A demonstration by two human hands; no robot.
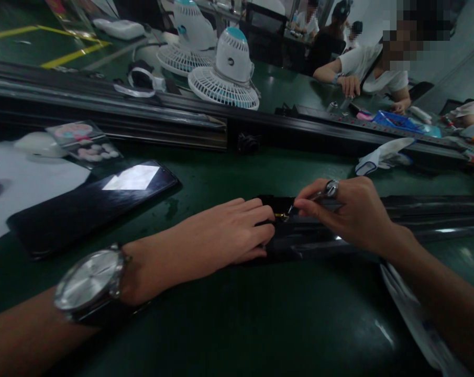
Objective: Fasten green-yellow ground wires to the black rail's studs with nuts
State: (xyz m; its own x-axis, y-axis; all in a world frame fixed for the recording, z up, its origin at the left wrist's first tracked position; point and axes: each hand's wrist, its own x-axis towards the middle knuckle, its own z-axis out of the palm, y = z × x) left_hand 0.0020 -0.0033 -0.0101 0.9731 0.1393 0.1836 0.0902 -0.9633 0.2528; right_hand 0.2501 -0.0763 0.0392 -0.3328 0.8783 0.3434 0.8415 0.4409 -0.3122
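Observation:
A long, glossy black profile (315,238) lies across the green table, its left end under my left hand (237,228). The fingers of that hand are bent over the end and closed on it; the fingertips are partly hidden. My right hand (350,209) is above the profile, thumb and forefinger pinched on a thin metal tool (291,209) whose exact kind I cannot make out. The tool's tip meets a small brass-coloured piece (279,215) beside my left fingers. A ring is on my right hand, and a watch (89,283) on my left wrist.
A dark phone-like slab (91,209) and white paper (4,188) lie left. Long black rails (103,118) run behind, with two white fans (224,73) beyond. A white glove (386,157) rests at right. Another person (374,73) sits across the table near a blue tray (397,121).

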